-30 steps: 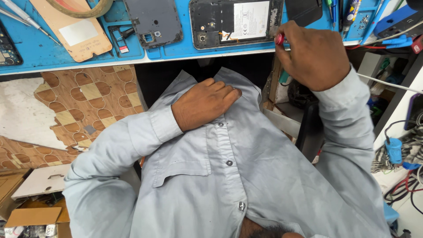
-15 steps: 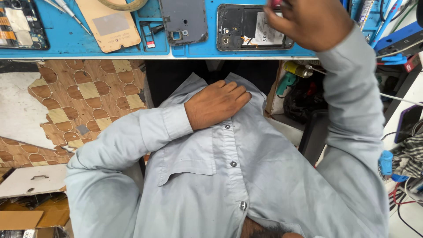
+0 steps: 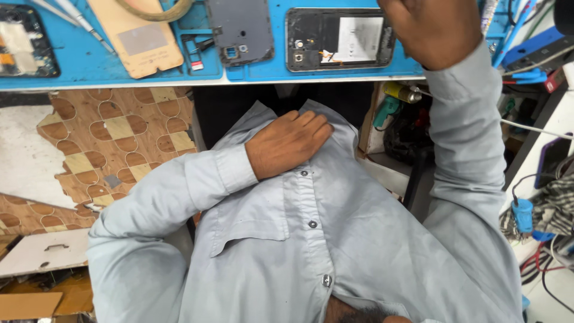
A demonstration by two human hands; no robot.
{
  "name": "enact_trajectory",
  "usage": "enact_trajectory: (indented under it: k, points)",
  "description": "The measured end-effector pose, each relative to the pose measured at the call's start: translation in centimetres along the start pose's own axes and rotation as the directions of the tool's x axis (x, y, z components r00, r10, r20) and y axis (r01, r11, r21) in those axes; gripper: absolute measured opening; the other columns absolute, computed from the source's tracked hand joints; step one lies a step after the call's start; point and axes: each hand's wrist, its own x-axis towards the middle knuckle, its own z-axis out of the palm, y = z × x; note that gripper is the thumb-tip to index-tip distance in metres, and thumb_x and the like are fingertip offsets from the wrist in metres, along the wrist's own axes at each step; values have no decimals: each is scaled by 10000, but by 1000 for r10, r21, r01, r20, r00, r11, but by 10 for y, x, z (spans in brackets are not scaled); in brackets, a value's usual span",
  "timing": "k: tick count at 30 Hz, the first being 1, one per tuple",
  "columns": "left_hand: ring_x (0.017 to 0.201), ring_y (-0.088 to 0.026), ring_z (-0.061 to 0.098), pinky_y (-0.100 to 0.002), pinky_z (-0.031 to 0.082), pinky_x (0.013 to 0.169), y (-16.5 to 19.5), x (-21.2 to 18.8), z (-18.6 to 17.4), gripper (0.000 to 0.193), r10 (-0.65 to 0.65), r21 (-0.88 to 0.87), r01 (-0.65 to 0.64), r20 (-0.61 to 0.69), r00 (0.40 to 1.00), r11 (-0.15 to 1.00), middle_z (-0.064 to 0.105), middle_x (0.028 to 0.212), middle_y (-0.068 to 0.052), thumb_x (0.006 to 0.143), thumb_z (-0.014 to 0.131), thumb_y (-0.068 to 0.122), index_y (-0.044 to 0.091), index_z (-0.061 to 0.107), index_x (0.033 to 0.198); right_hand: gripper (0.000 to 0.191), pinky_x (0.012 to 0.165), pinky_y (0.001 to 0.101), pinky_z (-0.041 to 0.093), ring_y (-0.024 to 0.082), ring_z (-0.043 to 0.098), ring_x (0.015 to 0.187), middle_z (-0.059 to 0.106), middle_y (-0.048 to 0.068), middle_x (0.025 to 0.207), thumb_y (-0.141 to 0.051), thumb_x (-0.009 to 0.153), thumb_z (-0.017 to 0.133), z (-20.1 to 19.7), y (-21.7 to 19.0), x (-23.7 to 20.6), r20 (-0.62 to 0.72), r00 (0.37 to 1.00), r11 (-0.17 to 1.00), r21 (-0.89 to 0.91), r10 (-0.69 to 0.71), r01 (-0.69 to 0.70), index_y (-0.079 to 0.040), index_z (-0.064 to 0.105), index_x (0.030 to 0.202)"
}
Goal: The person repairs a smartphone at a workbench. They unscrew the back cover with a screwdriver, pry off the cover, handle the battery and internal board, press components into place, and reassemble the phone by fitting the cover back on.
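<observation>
My left hand [image 3: 288, 143] lies flat on the front of my pale grey shirt [image 3: 311, 239], fingers together, holding nothing. My right hand [image 3: 431, 29] is raised over the blue work mat [image 3: 263, 73], just right of an opened black phone [image 3: 338, 39] with its white inner label showing. Its fingers are curled in a grip, and their tips are cut off by the frame's top edge. The red-handled tool seen in that hand a moment ago is hidden now. A grey phone back plate [image 3: 242, 29] lies left of the opened phone.
On the mat's left part lie a tan board [image 3: 140, 43], metal tweezers [image 3: 78, 18] and another opened phone [image 3: 24, 45]. Under the bench are patterned floor tiles [image 3: 119, 137], a white panel [image 3: 42, 251] and a cardboard box [image 3: 30, 305]. Cables [image 3: 538, 215] crowd the right side.
The view has shifted so the mat and phone sit lower in frame. My right hand rose up and to the right with the red-handled tool. The left hand stayed on the shirt.
</observation>
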Motion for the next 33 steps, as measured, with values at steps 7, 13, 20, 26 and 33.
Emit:
enact_trajectory:
  k: [7, 13, 20, 26, 33]
  points:
    - [818, -185, 627, -328, 503, 760, -2, 3, 3, 85, -15, -79, 21, 71, 997, 997, 612, 852, -38, 936, 577, 113, 67, 603, 1002, 157, 547, 314, 355, 133, 469, 545, 504, 38, 625, -166, 1115, 783, -10, 5, -42, 136, 979, 976, 132, 153, -171, -23, 717, 1118]
    - [836, -197, 652, -340, 514, 784, -1, 1, 7, 107, -42, -142, 53, 78, 996, 988, 648, 860, -49, 941, 584, 104, 57, 603, 1036, 146, 554, 329, 390, 181, 509, 560, 531, 109, 649, -115, 1066, 704, -6, 6, -56, 62, 992, 979, 164, 111, -120, 12, 642, 1103]
    - [862, -194, 651, -343, 498, 798, -4, 0, 7, 171, -46, -192, 63, 89, 995, 979, 658, 868, -38, 960, 584, 108, 60, 623, 1119, 178, 826, 283, 556, 227, 734, 953, 726, 158, 1068, -136, 1257, 440, 1, 14, -66, -370, 929, 902, 410, 30, 134, 22, 521, 1267]
    - [907, -168, 612, -328, 470, 765, -6, -2, 6, 286, -18, -151, 34, 105, 994, 988, 654, 856, -15, 925, 590, 101, 61, 632, 1205, 215, 958, 317, 603, 272, 749, 1108, 700, 222, 1171, -35, 1217, 553, 4, 15, -74, -309, 951, 944, 311, -11, 112, 37, 410, 1361]
    - [900, -159, 603, -326, 464, 744, -5, -2, 5, 276, -23, -145, 40, 118, 993, 989, 647, 826, -7, 933, 605, 98, 66, 633, 1206, 443, 1055, 358, 633, 294, 734, 1205, 647, 222, 1271, 139, 1208, 599, 9, 10, -74, -308, 950, 851, 487, -43, 196, -21, 264, 1451]
